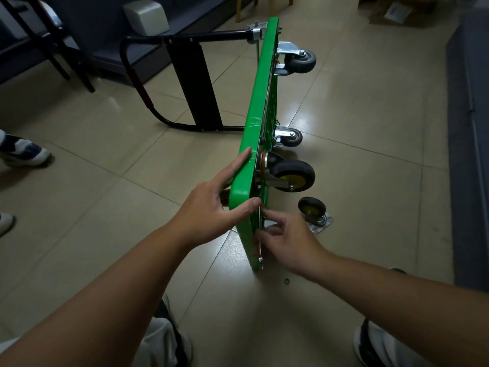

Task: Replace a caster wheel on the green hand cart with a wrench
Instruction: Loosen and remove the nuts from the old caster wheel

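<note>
the green hand cart (pixel 260 102) stands on edge on the floor (pixel 357 123), running 12 to 6 o'clock. my left hand (pixel 211 207) steadies its near corner, fingers straight. my right hand (pixel 288 242) curls at the underside, and i cannot tell if it holds anything. a loose caster wheel (pixel 313 210) lies at 3 o'clock. if my left hand slackens, the cart may topple, and the nut (pixel 286 281) could get kicked away.

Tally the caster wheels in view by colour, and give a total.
Grey wheels: 2
Black wheels with yellow hubs: 2
Total: 4
</note>
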